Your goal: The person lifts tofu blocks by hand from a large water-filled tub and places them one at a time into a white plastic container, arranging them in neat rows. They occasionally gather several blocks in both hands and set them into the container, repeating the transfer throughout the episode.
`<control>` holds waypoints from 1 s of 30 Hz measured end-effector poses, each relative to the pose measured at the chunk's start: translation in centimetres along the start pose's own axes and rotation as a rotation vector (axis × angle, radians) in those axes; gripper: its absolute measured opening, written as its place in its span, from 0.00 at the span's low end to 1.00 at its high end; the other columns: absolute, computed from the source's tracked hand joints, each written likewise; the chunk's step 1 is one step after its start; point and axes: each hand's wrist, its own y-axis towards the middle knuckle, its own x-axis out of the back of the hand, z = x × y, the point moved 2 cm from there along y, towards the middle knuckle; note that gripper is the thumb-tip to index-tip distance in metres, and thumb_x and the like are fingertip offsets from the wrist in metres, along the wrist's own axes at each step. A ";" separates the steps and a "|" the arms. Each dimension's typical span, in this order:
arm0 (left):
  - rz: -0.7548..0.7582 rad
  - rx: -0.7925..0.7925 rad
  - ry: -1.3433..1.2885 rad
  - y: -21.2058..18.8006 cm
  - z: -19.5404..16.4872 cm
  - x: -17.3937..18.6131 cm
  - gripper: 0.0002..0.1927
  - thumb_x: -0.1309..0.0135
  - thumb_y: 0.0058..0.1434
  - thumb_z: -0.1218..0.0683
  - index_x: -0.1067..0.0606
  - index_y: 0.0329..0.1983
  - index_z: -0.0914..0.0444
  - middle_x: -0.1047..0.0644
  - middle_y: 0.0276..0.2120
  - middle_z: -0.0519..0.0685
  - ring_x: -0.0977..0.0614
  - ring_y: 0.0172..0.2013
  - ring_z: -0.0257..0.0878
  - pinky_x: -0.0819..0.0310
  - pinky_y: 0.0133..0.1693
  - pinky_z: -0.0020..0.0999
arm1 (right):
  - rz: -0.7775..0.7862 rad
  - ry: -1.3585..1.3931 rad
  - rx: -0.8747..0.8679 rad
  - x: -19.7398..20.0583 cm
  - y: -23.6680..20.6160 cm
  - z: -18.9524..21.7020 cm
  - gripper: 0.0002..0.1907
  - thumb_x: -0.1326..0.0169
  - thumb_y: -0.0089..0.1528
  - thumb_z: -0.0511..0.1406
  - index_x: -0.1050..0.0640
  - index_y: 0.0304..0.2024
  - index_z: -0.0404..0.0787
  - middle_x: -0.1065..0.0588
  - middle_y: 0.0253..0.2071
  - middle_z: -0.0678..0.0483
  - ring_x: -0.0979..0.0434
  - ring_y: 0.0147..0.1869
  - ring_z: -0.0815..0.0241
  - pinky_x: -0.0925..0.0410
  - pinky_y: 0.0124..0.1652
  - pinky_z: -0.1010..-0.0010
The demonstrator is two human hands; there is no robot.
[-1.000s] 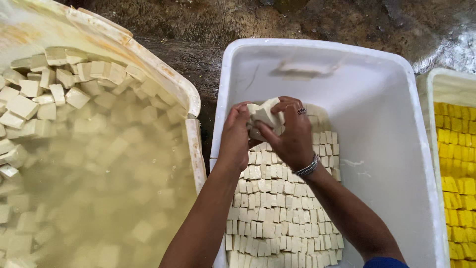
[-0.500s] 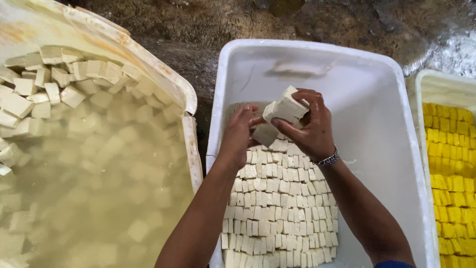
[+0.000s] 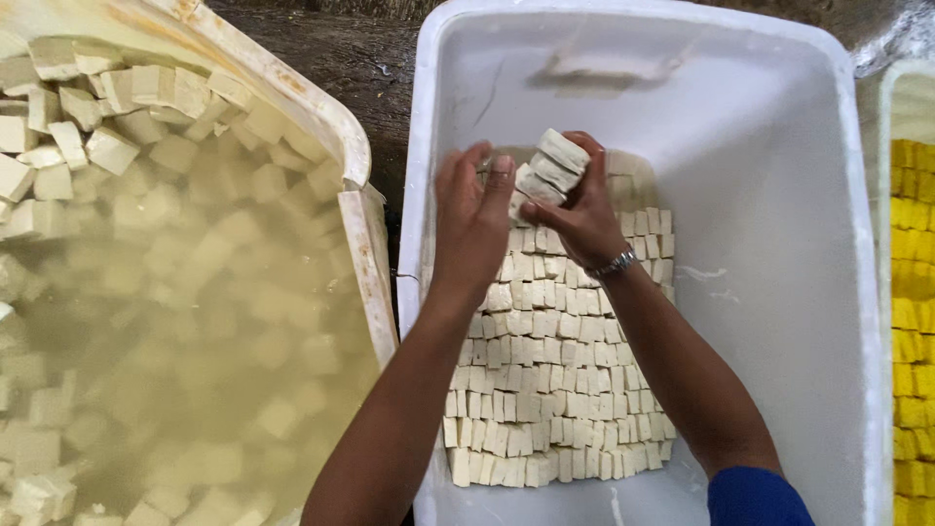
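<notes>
A small stack of white tofu blocks [image 3: 551, 168] is clasped in the grip of the right hand [image 3: 575, 209], the fingers curled around the pieces from below and behind, so that the blocks stand tilted above the far end of the packed rows. The left hand [image 3: 474, 219] is held just beside it, palm down and fingers spread loosely, its fingertips close to the stack; whether they touch the blocks cannot be told, and nothing is seen held in it. A metal bracelet [image 3: 616, 263] is worn on the right wrist, and a blue sleeve [image 3: 755, 497] is seen at the lower edge.

The held blocks are pale cream, rectangular and flat-sided, with clean cut edges. Beneath the hands, rows of tofu pieces [image 3: 550, 380] of the same kind are laid close together, edge to edge, covering the middle floor of a large white plastic tub [image 3: 779, 244]; the tub's right part and far end are left bare.

To the left, a second cream tub [image 3: 365, 244] is filled with cloudy yellowish water [image 3: 185, 321], in which loose tofu cubes [image 3: 78, 117] are floating and sunk. At the far right edge, a third container of yellow tofu [image 3: 914, 321] is partly seen. A dark, wet-looking floor [image 3: 331, 58] is visible between the tubs
</notes>
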 end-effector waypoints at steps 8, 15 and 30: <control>-0.289 -0.430 -0.210 0.9 0.2 2.0 0.19 0.57 0.76 0.51 0.35 0.63 0.65 0.38 0.70 0.54 0.21 0.53 0.40 0.20 0.50 0.38 | 0.372 -1.027 -0.296 -1.1 9.2 -11.8 0.37 0.36 0.58 0.34 0.36 0.67 0.46 0.22 0.53 0.44 0.20 0.54 0.50 0.23 0.51 0.62; -0.287 -0.341 -0.422 1.3 0.6 2.5 0.16 0.57 0.77 0.52 0.34 0.61 0.66 0.31 0.58 0.52 0.21 0.46 0.38 0.23 0.46 0.36 | 0.876 -1.326 -0.221 -2.3 9.0 -15.5 0.21 0.55 0.72 0.43 0.30 0.68 0.60 0.27 0.62 0.45 0.26 0.63 0.42 0.34 0.62 0.54; -0.227 -0.155 -0.357 1.4 1.1 1.9 0.17 0.51 0.71 0.52 0.31 0.59 0.63 0.25 0.37 0.49 0.23 0.35 0.33 0.26 0.35 0.30 | 0.942 -1.404 -0.420 -6.9 7.2 -10.6 0.38 0.41 0.61 0.40 0.39 0.72 0.46 0.34 0.65 0.44 0.33 0.65 0.48 0.37 0.61 0.56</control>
